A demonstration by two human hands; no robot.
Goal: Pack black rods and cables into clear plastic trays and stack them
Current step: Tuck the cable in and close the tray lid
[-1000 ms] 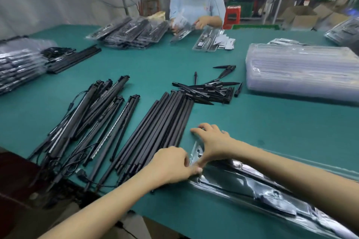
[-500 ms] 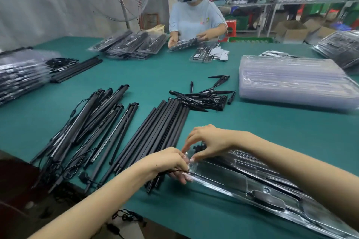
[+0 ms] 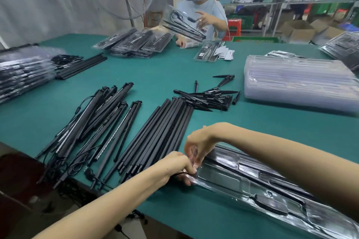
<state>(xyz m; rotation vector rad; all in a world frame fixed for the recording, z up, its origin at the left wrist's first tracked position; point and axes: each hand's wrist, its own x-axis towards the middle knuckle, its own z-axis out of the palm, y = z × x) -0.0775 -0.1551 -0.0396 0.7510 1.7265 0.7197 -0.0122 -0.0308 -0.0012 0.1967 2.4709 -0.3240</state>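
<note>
Both grips, left hand [image 3: 179, 167] and right hand [image 3: 200, 141], pinch the glossy clear tray [image 3: 242, 182] holding black rods.

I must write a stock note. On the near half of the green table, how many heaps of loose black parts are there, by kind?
Plain black rods: 1 heap
Rods with cables: 1 heap
Short spikes: 1 heap
Total: 3 heaps
</note>
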